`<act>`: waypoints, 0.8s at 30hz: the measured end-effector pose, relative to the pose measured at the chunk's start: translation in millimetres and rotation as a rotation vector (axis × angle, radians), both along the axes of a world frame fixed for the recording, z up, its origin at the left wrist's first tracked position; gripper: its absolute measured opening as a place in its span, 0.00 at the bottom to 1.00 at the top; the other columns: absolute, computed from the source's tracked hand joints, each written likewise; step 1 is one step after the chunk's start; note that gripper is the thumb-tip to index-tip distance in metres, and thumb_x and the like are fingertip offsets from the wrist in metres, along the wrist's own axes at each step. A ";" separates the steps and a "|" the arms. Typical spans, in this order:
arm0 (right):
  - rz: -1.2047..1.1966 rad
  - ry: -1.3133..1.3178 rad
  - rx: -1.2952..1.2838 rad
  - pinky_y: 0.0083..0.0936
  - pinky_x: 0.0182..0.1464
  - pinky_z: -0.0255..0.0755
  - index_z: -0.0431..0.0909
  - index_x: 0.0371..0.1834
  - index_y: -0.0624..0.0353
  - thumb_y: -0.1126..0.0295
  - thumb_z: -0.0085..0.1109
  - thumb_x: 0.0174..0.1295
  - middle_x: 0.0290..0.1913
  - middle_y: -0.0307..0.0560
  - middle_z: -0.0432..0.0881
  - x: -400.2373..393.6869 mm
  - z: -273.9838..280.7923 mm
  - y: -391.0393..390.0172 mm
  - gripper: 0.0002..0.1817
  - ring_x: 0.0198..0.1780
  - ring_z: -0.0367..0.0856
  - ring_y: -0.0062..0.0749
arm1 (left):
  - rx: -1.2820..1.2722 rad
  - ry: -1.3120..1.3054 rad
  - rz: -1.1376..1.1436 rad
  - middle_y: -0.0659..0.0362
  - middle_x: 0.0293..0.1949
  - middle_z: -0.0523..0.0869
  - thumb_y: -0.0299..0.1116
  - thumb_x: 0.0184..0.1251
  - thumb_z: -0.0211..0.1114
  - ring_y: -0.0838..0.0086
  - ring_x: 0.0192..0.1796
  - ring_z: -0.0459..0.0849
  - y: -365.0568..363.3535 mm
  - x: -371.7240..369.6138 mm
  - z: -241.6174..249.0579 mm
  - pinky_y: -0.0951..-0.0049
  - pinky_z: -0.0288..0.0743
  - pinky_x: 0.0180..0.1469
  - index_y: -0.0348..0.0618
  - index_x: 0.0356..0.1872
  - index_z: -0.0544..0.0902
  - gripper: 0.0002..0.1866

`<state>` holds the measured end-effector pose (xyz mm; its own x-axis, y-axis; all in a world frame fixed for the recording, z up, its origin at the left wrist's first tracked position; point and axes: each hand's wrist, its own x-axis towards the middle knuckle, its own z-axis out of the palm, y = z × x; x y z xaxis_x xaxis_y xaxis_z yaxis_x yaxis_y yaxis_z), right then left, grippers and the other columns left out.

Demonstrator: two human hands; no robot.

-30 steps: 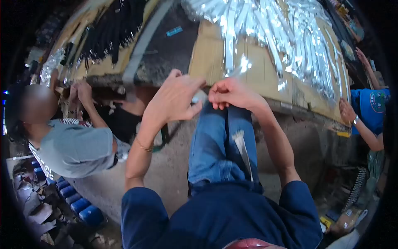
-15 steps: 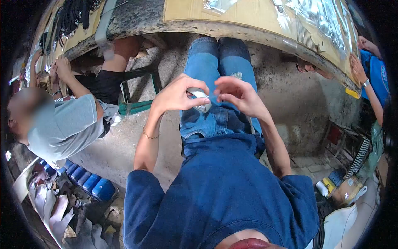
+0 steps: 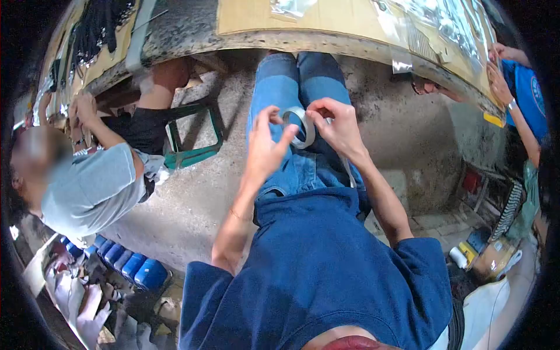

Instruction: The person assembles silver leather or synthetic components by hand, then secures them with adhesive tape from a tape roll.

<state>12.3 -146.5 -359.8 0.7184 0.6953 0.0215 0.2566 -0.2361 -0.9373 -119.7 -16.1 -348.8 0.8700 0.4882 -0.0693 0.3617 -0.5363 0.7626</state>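
Observation:
A white strip coiled into a ring (image 3: 310,135) is held up over my jeans (image 3: 274,93), its blue-looking centre showing through. My right hand (image 3: 340,129) pinches the ring's upper right side between thumb and fingertips. Just left of it, my left hand (image 3: 265,146) has its fingers and thumb spread, slightly smeared by motion, with the thumb close by the ring's left edge. A narrow pale length hangs below my right hand along the thigh.
Ahead is a worktable (image 3: 326,41) covered with cardboard and clear plastic. A person in grey (image 3: 96,186) sits at left near a green-framed stool (image 3: 195,154); another in blue (image 3: 528,87) is at right. Blue containers (image 3: 149,274) and scraps (image 3: 87,309) lie lower left.
My left hand has let go of the white coil and spread its fingers. My right hand has closed on the coil, which now shows as a more open ring.

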 end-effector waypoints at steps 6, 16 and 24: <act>-0.131 0.269 -0.039 0.20 0.33 0.76 0.85 0.36 0.65 0.72 0.66 0.59 0.27 0.43 0.86 16.3 -14.9 0.8 0.07 0.28 0.82 0.21 | -0.767 -0.070 0.138 0.52 0.35 0.86 0.27 0.67 0.63 0.72 0.35 0.86 -31.9 31.0 -8.3 0.73 0.79 0.39 0.40 0.64 0.65 0.27; -0.313 0.520 0.149 0.22 0.36 0.74 0.85 0.33 0.68 0.71 0.64 0.57 0.29 0.44 0.85 73.5 -59.9 75.0 0.09 0.31 0.81 0.25 | 0.287 0.234 -0.185 0.41 0.29 0.85 0.47 0.65 0.62 0.48 0.36 0.86 78.6 123.5 4.1 0.59 0.78 0.42 0.35 0.34 0.86 0.21; -0.325 0.653 0.073 0.26 0.44 0.76 0.82 0.40 0.69 0.71 0.59 0.62 0.38 0.50 0.86 83.9 -75.5 80.4 0.10 0.40 0.84 0.30 | 0.329 0.323 -0.190 0.38 0.34 0.85 0.48 0.63 0.59 0.46 0.43 0.85 80.0 145.0 -15.8 0.54 0.78 0.50 0.39 0.38 0.88 0.21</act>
<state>96.2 -66.1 -435.4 0.7704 0.4579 -0.4436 -0.4320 -0.1367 -0.8914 25.3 64.0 -364.7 0.9052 0.3640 -0.2193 0.4239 -0.8090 0.4072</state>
